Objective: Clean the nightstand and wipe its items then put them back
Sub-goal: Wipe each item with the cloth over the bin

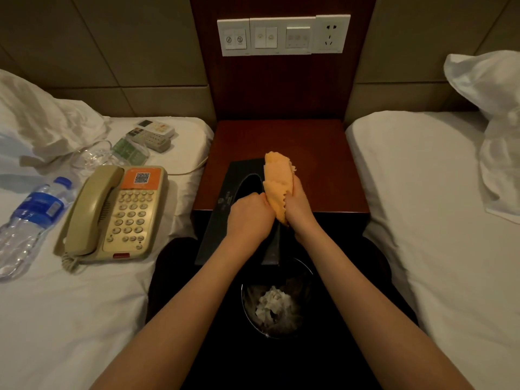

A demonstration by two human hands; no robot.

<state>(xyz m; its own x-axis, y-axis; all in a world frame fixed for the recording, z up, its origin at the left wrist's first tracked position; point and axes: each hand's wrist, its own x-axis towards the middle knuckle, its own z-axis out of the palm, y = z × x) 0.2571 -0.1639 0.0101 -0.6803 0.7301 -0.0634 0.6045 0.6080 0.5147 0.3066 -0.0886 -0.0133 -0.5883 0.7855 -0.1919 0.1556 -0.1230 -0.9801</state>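
Observation:
My left hand (249, 216) grips a black tissue box (222, 220), tilted and held out past the front edge of the reddish-brown nightstand (318, 153). My right hand (298, 205) is closed on a folded orange cloth (277, 178) that presses against the box top beside its oval opening. On the left bed lie a beige telephone (115, 213), a water bottle (32, 218), two remote controls (153, 135) and a green packet (129, 150).
A black waste bin (277, 298) with crumpled tissue stands on the floor under my hands. White beds flank the nightstand, with pillows at left (42, 122) and right (489, 88). A switch and socket panel (282, 35) is on the wall above.

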